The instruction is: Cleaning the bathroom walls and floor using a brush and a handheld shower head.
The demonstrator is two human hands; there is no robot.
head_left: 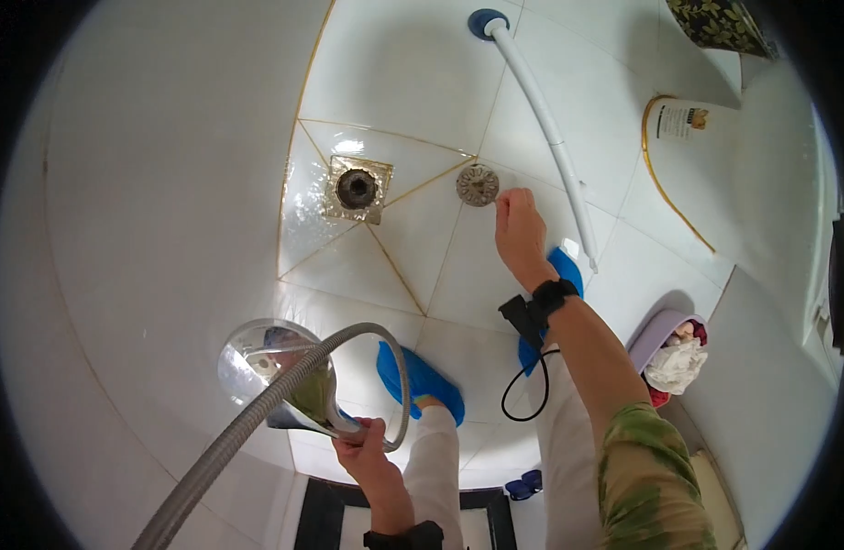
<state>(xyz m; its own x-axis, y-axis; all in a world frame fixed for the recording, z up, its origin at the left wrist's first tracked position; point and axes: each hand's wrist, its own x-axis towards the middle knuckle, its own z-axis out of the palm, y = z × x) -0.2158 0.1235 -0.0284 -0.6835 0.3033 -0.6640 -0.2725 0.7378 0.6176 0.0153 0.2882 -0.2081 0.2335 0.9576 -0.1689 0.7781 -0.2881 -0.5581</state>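
My left hand (367, 450) grips the handle of a chrome shower head (312, 392), held low at the left with its broad face turned away from me. A ribbed metal hose (270, 392) loops up from the handle and runs to the lower left. My right hand (521, 230) has its fingers curled together beside a round metal drain strainer (477, 185); whether the fingertips hold its edge is hidden. To the left, a square metal floor drain (385, 180) shows its dark round opening uncovered. The tiles around it are wet and shiny.
A white-handled plunger (542, 117) with a blue cup lies beyond my right hand. At the right stand a white toilet (765, 179) and a lilac waste bin (659, 337) holding crumpled tissue. Blue shoe covers (422, 378) are on my feet. A dark patterned container (717, 24) stands top right.
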